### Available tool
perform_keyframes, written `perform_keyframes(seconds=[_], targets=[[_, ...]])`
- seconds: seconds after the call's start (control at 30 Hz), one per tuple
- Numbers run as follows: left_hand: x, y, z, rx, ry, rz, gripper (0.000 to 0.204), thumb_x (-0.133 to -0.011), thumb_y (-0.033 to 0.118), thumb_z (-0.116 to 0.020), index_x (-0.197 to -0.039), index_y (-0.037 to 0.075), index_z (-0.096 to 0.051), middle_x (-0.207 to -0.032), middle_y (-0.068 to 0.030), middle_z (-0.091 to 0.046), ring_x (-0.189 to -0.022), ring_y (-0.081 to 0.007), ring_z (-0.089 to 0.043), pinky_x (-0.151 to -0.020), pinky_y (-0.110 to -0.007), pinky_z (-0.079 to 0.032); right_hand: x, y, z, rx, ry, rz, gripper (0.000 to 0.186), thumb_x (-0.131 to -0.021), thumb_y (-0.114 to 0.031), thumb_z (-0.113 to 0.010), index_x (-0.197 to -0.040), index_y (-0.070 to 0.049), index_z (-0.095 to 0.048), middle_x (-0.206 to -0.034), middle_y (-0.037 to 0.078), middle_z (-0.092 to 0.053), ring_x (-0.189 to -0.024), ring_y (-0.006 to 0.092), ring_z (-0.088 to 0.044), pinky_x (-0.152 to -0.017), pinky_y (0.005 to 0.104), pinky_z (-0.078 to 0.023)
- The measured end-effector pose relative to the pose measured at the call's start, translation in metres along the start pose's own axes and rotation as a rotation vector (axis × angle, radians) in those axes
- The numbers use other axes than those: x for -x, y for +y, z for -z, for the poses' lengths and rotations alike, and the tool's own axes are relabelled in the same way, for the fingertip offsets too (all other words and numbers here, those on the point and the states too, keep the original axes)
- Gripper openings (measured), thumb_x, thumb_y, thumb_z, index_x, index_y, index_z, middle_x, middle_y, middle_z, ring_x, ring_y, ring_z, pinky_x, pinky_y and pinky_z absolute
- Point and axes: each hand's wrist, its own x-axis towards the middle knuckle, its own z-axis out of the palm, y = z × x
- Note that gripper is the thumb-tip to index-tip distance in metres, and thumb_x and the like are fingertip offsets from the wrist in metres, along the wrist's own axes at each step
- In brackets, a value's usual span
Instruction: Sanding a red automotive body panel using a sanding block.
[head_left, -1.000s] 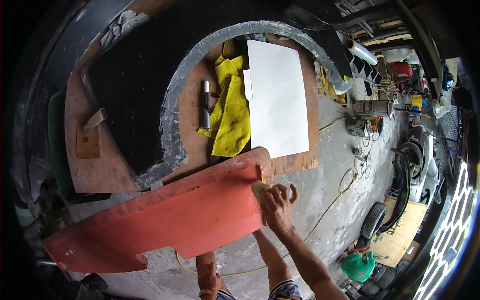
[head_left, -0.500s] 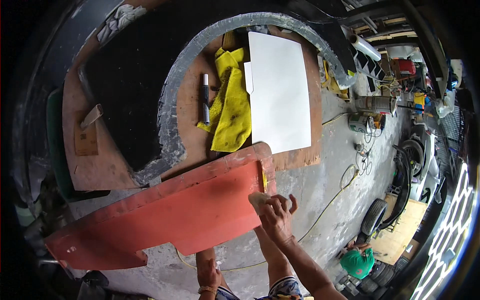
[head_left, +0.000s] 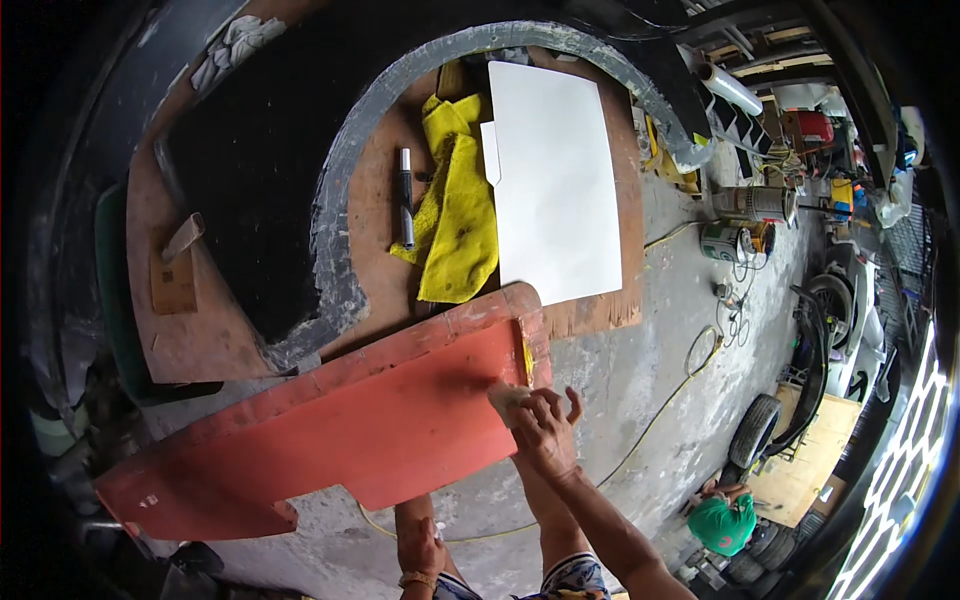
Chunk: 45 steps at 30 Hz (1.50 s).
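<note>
A red painted panel (head_left: 400,410) with a notched lower edge lies tilted across the space before me. Near its right end, my right hand (head_left: 545,425) is closed on a folded tan piece of sandpaper (head_left: 508,400), pressed against the red surface. Its outer fingers curl up off the panel. Close by, a yellow smear (head_left: 527,350) runs along the panel's right edge. Below the panel, beside my leg, my left hand (head_left: 420,550) is closed; a small white bit shows at its fingers, too small to name.
Beyond the panel, a wooden board (head_left: 385,290) bears a yellow cloth (head_left: 462,220), a marker (head_left: 406,200), a white folder (head_left: 557,190) and a black curved panel (head_left: 250,200). A yellow cord (head_left: 655,440) crosses the concrete floor. A person in green (head_left: 722,522) is at lower right, near tires.
My right hand has slid slightly left along the red panel with the sandpaper. My left hand stays closed in nearly the same place. The view has shifted a little.
</note>
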Motion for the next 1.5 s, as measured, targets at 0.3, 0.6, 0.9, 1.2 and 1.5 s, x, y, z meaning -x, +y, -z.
perform_keyframes(seconds=[0.3,0.6,0.9,1.2,1.5], targets=[[0.002,-0.001,-0.004,0.000,0.000,0.021,0.031,-0.072,0.011,-0.072,-0.098,0.010,-0.056,-0.093,-0.0131,-0.058,-0.090,-0.0368,-0.061,-0.080,-0.048,-0.050,0.003,0.008,0.000,0.045,0.009,-0.016,0.027,-0.076,-0.011,-0.073,-0.101,-0.017,-0.063,-0.103,-0.001,-0.059,-0.114,0.0234,-0.056,-0.109,0.0591,-0.020],[-0.002,0.002,-0.004,-0.034,0.086,-0.044,0.033,-0.071,0.011,-0.071,-0.100,0.010,-0.055,-0.094,-0.0150,-0.057,-0.089,-0.0381,-0.061,-0.078,-0.050,-0.050,0.015,0.008,0.002,0.018,0.018,-0.025,0.033,-0.073,-0.011,-0.076,-0.103,-0.016,-0.064,-0.104,-0.002,-0.059,-0.115,0.0225,-0.056,-0.109,0.0591,-0.020],[0.003,0.002,-0.005,-0.041,-0.008,0.038,0.036,-0.074,0.013,-0.071,-0.106,0.011,-0.054,-0.098,-0.0156,-0.058,-0.091,-0.0383,-0.062,-0.079,-0.050,-0.051,0.030,0.007,-0.005,0.017,0.010,-0.017,0.038,-0.070,-0.018,-0.078,-0.105,-0.017,-0.063,-0.106,0.000,-0.058,-0.115,0.0240,-0.055,-0.109,0.0580,-0.020],[0.005,0.001,-0.005,-0.034,-0.014,0.021,0.035,-0.074,0.013,-0.071,-0.105,0.011,-0.055,-0.100,-0.0147,-0.058,-0.092,-0.0375,-0.062,-0.079,-0.049,-0.051,0.029,0.000,-0.003,-0.072,0.024,-0.022,0.030,-0.076,-0.012,-0.074,-0.105,-0.017,-0.064,-0.107,0.000,-0.060,-0.115,0.0233,-0.055,-0.108,0.0573,-0.023],[0.007,0.007,-0.002,-0.060,-0.017,0.041,0.034,-0.074,0.013,-0.071,-0.104,0.010,-0.055,-0.096,-0.0145,-0.059,-0.090,-0.0374,-0.063,-0.077,-0.049,-0.052,0.059,0.001,-0.001,-0.061,0.051,-0.027,0.027,-0.076,-0.011,-0.074,-0.101,-0.015,-0.064,-0.107,0.000,-0.058,-0.113,0.0232,-0.056,-0.106,0.0595,-0.024]])
